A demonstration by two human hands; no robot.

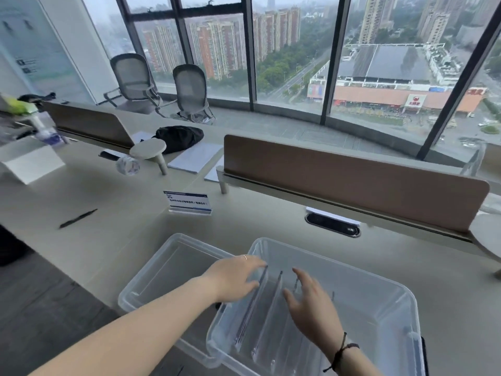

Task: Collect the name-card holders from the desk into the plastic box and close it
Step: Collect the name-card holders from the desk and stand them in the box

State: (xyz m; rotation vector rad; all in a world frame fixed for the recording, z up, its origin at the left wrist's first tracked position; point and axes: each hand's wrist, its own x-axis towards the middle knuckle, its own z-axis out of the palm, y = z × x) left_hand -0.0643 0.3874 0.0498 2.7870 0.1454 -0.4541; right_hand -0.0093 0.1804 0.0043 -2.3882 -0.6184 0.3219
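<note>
Forearms (130,329) cropped; holders (260,308) blurred.

This was an office high in a tower. Long pale desks (81,191) carried brown privacy dividers (352,180) and a cable port (333,225) set into the top. Two grey mesh office chairs (189,90) stood by floor-to-ceiling windows (284,50) that looked down on apartment blocks and a shopping centre. A printed name-card holder (189,202) and papers (193,157) lay on the desk.
</note>
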